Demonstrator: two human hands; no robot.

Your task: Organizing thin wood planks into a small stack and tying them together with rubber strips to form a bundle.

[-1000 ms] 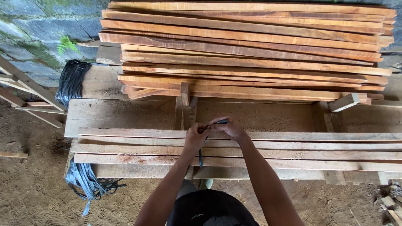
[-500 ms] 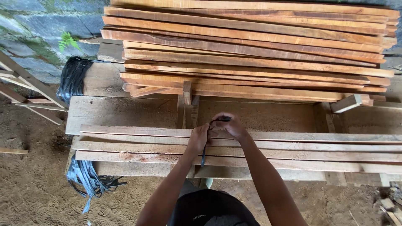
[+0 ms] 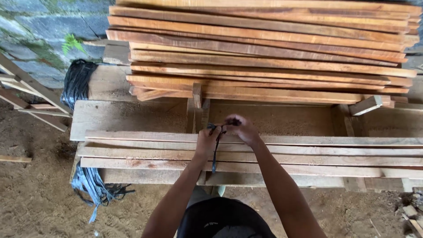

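My left hand (image 3: 207,140) and my right hand (image 3: 241,129) are close together above a bundle of thin wooden slats (image 3: 308,152) lying across a workbench. Both hands pinch a dark plastic strap (image 3: 215,152) that runs over the slats; one end hangs down toward me over the front slat. The fingers are closed on the strap's ends near the far edge of the bundle. My forearms reach in from the bottom of the view.
A large stack of longer planks (image 3: 264,53) lies behind the bench. A small wood block (image 3: 365,105) rests at right. Bundles of dark straps (image 3: 77,83) hang at the left, more strap ends (image 3: 94,189) on the sandy ground. Wooden frames (image 3: 26,94) lean at far left.
Both hands stay at the same spot on the bundle, working the strap; the fingers have shifted slightly and the strap's loose end now hangs more clearly over the front slat.
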